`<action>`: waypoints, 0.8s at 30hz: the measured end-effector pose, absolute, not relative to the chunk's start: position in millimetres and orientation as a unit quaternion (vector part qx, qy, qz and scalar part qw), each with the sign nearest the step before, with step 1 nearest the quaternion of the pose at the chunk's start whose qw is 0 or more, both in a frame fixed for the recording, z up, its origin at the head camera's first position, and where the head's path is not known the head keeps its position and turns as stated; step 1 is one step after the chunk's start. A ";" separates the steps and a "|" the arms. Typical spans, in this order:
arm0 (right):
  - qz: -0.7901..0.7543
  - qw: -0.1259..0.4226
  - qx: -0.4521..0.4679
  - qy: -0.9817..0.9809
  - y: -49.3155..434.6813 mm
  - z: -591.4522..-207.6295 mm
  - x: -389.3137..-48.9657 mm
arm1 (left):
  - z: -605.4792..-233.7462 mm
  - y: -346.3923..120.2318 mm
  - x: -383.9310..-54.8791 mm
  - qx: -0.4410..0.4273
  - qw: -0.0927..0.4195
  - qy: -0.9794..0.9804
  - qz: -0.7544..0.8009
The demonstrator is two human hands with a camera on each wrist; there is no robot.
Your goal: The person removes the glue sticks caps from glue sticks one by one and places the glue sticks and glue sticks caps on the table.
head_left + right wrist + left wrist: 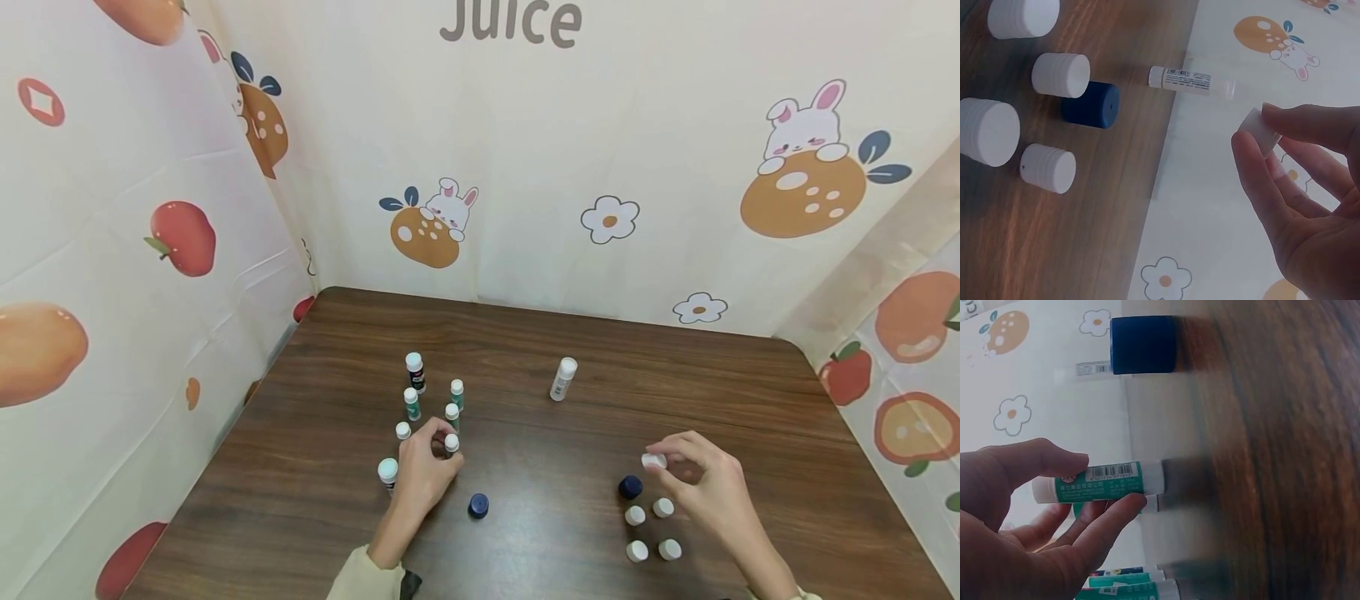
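Note:
My left hand [426, 475] grips an upright glue stick [1100, 481] with a green label and a barcode, thumb on one side and fingers on the other. The white lower end of this stick is close over the wooden table. Beyond my left fingers stand more green-labelled glue sticks [457, 394]. On the right side, my right hand [708, 483] pinches a small white cap [1260, 131] between thumb and fingertips, up off the table. Near it sit a dark blue cap [630, 487] and several white caps [663, 507].
Another dark blue cap [478, 505] lies between the hands on the brown table [525, 550]. A white glue stick [563, 379] stands farther back. Several other sticks, among them a dark-labelled one [416, 373], form a left row. A printed curtain [525, 150] hangs behind.

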State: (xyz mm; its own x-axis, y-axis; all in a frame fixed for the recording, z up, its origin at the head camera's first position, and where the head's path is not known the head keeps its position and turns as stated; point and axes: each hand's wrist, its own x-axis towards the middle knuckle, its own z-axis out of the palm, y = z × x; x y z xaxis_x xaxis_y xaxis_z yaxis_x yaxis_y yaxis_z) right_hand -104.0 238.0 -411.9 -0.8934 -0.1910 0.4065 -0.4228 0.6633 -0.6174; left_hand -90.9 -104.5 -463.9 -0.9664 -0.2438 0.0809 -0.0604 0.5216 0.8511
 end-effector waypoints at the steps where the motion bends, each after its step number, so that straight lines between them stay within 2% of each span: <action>1: 0.374 0.154 0.169 -0.899 238.4 -412.4 -104.0 | -464.1 -104.5 -91.1 0.087 0.094 -0.868 -0.479; 15: 0.365 0.134 0.142 -0.910 247.5 -418.9 -102.1 | -461.0 -102.3 -92.5 0.095 0.075 -0.881 -0.458; 24: 0.368 0.134 0.134 -0.910 252.6 -422.1 -99.0 | -448.1 -95.2 -89.0 0.073 0.114 -0.892 -0.431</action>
State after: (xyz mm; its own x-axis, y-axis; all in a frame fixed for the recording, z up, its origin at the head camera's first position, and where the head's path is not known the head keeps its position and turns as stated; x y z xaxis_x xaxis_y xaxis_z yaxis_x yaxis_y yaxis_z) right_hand -99.0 252.6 -422.1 -0.9282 -0.1452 0.3425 -0.3423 0.6936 -0.6338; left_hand -89.0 -95.2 -448.1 -0.9637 -0.2273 0.1402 -0.0317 0.6186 0.7851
